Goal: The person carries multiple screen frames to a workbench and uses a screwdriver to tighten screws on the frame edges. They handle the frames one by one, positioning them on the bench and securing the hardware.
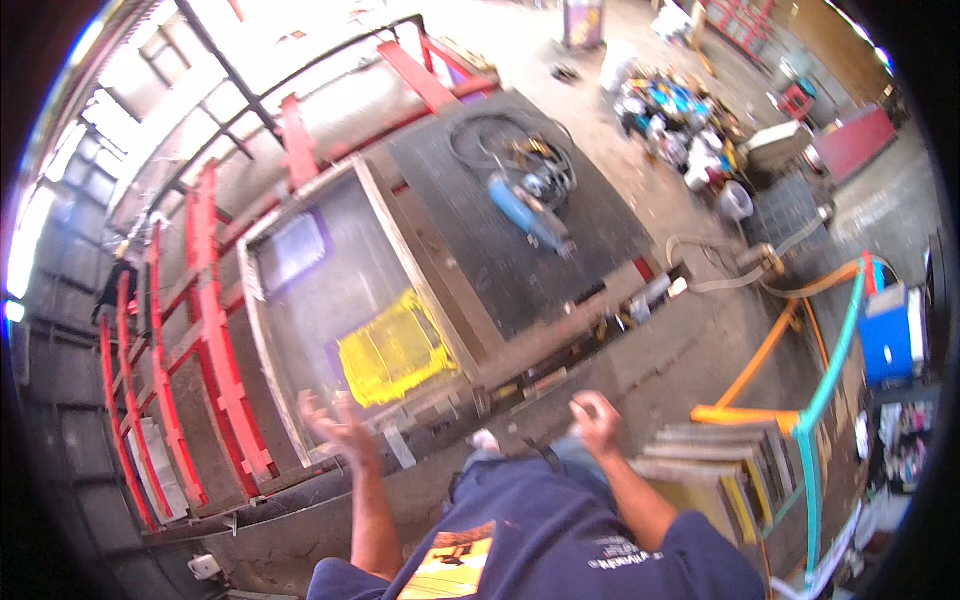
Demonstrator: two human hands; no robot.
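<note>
My left hand [338, 428] is raised with its fingers spread and holds nothing; it is blurred by motion and hangs over the near edge of a framed metal panel [330, 290] that carries a yellow patch [395, 348]. My right hand [597, 420] is loosely curled near my waist, and whether it holds anything is unclear. It is close to a stack of metal pieces [700, 455]. On a dark metal plate [500, 240] beyond the panel lies a blue angle grinder [530, 215] with a coiled black cable [510, 145].
Red steel frame members [215, 330] run along the left. An orange and teal tube frame [800, 400] stands at the right beside a blue box [888, 335]. A pile of cans and clutter [680, 120] lies on the concrete floor at the back right.
</note>
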